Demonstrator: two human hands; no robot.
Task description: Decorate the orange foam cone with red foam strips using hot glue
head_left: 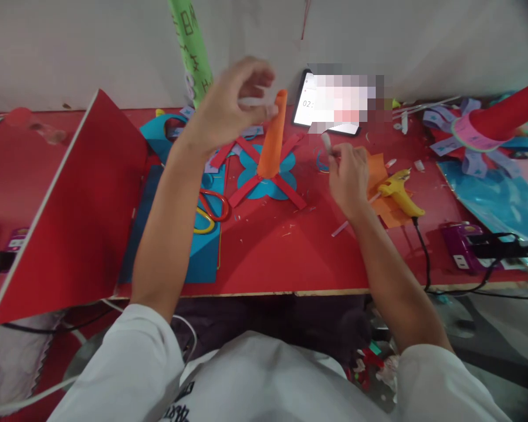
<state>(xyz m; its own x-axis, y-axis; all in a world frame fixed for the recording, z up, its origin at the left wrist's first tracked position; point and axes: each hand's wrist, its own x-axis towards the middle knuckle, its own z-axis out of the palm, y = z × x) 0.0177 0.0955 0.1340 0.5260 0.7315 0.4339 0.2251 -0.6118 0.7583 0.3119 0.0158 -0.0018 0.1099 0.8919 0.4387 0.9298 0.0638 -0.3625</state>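
An orange paper cone (273, 140) stands upright on a blue flower-shaped paper base (251, 179), with red paper strips (289, 190) spreading from its foot. My left hand (235, 102) is beside the cone's top, fingers curved and apart, the thumb tip at or very near the paper. My right hand (348, 176) is closed in a pinch on a small whitish piece (326, 142), to the right of the base. What kind of piece it is, I cannot make out. Near this hand lies a yellow glue gun (398, 192) on orange paper (393, 217).
Scissors (215, 206) with red and yellow handles lie on blue sheets (202, 264) at left. A red board (70, 211) stands upright there. A tablet (303, 105) leans against the wall. At right are a purple power strip (462, 246), cables and a red paper tube (514, 114).
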